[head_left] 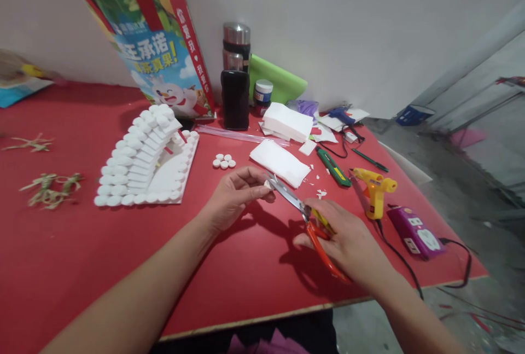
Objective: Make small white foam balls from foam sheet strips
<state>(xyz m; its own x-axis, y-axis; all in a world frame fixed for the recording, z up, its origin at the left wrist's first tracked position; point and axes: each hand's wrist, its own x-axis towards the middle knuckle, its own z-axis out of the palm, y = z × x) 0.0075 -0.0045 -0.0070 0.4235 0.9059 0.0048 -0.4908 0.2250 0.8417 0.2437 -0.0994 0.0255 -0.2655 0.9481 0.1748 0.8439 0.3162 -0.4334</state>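
Observation:
My right hand [338,233] is wrapped round the orange and yellow handles of a pair of scissors [292,196]. The blades point up and left, to the fingertips of my left hand [240,195]. Pinched in those fingers is a small white piece [268,184], by the blade tips; its exact shape is partly hidden. Just beyond my left hand lies a cluster of small white discs [223,161]. White foam sheets [280,162] are stacked right behind the blades, with small white scraps [322,193] beside them.
A white stair-like model [139,162] edged with round pieces stands left. At right lie a green utility knife [333,167], a yellow glue gun [375,190] and a purple power strip [415,232]. Behind are a phone [235,100], a steel flask [237,42] and a printed bag [156,47].

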